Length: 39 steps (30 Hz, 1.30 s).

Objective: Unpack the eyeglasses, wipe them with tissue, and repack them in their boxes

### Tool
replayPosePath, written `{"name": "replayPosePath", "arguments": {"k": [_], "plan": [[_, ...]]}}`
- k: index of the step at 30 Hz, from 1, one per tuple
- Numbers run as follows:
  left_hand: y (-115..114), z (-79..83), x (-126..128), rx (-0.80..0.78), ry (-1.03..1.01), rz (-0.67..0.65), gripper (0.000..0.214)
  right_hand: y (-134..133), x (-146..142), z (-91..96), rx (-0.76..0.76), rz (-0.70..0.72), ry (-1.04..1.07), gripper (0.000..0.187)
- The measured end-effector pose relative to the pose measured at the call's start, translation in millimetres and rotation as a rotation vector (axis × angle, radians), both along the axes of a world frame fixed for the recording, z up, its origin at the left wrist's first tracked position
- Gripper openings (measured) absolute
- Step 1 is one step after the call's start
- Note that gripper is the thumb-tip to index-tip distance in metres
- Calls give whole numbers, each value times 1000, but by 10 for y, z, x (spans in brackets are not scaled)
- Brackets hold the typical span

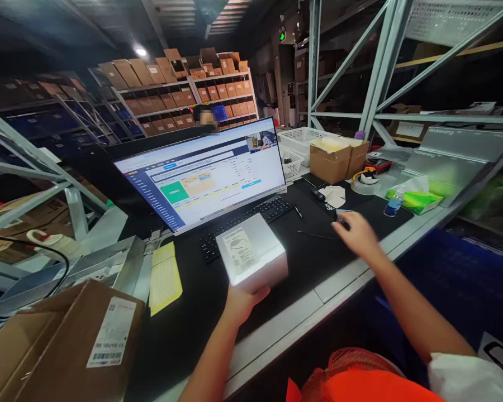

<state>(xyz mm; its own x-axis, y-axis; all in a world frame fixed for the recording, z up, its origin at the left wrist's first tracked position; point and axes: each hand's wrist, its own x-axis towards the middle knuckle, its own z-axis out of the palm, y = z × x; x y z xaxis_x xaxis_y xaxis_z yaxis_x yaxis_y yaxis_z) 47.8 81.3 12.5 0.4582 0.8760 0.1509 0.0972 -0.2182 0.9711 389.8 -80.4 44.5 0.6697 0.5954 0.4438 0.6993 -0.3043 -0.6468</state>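
Note:
My left hand [243, 301] grips a white box [254, 254] from below and holds it above the black desk mat [193, 312], just in front of the keyboard [243, 223]. A printed label lies on the box's top face. My right hand [358, 234] reaches out to the right over the mat and rests on a small dark thing, probably a mouse [340, 219]; motion blurs the fingers. The monitor [201, 173] stands behind the keyboard and shows a web page with a green block.
A brown carton with a barcode label [67, 340] lies at the front left. Yellow label sheets [164, 276] lie beside the keyboard. An open carton [337, 156], white baskets [302, 139], a tape roll [366, 181], a green tissue pack [414, 198] and a small bottle [393, 204] stand at the right. Steel racking surrounds the desk.

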Motion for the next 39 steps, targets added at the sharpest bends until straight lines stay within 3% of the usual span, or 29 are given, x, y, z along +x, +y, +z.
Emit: {"name": "replayPosePath", "arguments": {"k": [2, 4, 7, 10, 12, 14, 17, 21, 28, 31, 34, 37, 39], "plan": [[19, 119, 59, 84, -2, 57, 99, -154, 520, -52, -261, -185, 49, 50], [43, 206, 87, 134, 16, 107, 110, -205, 852, -101, -450, -137, 185, 45], [93, 233, 74, 278, 90, 189, 108, -226, 992, -126, -486, -68, 250, 34], [154, 186, 37, 484, 168, 277, 103, -389, 884, -79, -276, 17, 378, 38], [193, 153, 21, 613, 206, 323, 100, -575, 741, -10, -36, 187, 621, 41], [220, 136, 16, 728, 248, 348, 96, -749, 533, 84, 73, 350, 816, 42], [229, 136, 29, 846, 315, 369, 86, -867, 118, 234, -88, 471, 866, 48], [219, 154, 45, 949, 354, 370, 75, -750, -336, 337, -252, 565, 857, 50], [206, 235, -2, 987, 352, 336, 75, -240, -400, 198, -269, 577, 929, 47], [160, 297, -30, 960, 385, 308, 82, 40, -340, 48, -343, 580, 737, 42], [105, 338, -53, 914, 392, 233, 89, 308, -131, -141, -475, 423, 241, 45], [49, 332, -63, 787, 363, 175, 95, 678, 300, -245, -476, 201, -175, 47], [10, 292, -59, 651, 324, 149, 100, 1017, 659, -233, -431, 156, -275, 39]]}}
